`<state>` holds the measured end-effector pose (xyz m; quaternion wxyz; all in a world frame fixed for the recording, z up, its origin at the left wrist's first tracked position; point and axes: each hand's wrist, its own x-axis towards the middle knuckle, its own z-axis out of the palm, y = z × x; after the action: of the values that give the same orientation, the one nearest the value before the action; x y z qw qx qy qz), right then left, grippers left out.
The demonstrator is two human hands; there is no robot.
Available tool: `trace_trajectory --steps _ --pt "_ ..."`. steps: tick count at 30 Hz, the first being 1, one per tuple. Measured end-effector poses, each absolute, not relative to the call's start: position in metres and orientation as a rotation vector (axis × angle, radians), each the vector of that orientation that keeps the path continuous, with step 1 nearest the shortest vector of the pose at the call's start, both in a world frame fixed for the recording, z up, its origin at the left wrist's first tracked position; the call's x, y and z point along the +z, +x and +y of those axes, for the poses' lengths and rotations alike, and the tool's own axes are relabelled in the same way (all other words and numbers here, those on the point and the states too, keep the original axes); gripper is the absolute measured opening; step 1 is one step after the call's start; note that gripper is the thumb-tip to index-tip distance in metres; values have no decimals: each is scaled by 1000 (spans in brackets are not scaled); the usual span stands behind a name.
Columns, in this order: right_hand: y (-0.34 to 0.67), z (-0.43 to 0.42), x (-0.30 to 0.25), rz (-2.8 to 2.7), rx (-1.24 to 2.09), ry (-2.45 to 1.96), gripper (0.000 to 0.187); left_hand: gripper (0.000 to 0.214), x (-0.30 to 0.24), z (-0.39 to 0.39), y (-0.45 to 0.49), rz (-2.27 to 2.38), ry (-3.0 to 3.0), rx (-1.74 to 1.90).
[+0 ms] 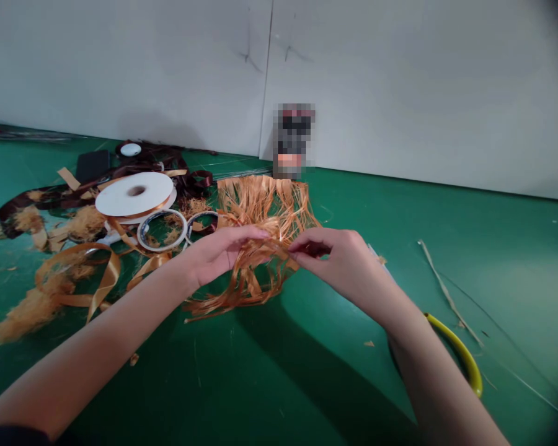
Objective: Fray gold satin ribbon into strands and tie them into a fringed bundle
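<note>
A fringe of shredded copper-coloured ribbon (265,207) hangs in loose strands between my hands. My left hand (223,251) holds a bunch of these strands against its fingers. My right hand (335,263) pinches strands between thumb and forefinger. The lower strands (235,297) droop onto the green mat (307,365). Left of my left hand lie a white spool of copper ribbon (134,193) and a narrow white tape roll (162,230).
Dark brown ribbon (181,184), loose copper ribbon loops (79,275) and frayed fibre tufts (28,316) lie at left. A yellow-handled tool (460,353) lies at right beside thin straw strands (449,294). A pixelated object (292,139) stands against the white wall (400,80).
</note>
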<state>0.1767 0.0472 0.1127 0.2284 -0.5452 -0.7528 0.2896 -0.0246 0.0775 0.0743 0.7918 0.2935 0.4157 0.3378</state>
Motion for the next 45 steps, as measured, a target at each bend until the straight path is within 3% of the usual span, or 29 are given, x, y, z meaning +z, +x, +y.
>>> trace_trajectory --steps 10,16,21,25,31,34,40,45 --pt "186 50 111 -1991 985 -1594 8 18 79 73 -24 1123 874 690" --pt "181 51 107 -1942 906 -1622 24 18 82 72 -20 1200 935 691" --pt "171 50 102 -1901 866 -1523 7 15 83 69 -17 1166 937 706" --pt "167 49 96 -1933 683 -1441 8 12 82 66 -14 1171 954 754" --pt "158 40 92 -2304 55 -1289 22 11 76 66 -13 1130 959 867" --pt "152 35 96 -2447 -52 -1272 25 10 74 67 -13 1118 903 908" --pt "150 32 99 -2535 123 -1402 28 14 72 70 -14 1155 910 907" --pt "160 39 100 -2260 392 -1425 30 20 74 71 -16 1130 932 859"
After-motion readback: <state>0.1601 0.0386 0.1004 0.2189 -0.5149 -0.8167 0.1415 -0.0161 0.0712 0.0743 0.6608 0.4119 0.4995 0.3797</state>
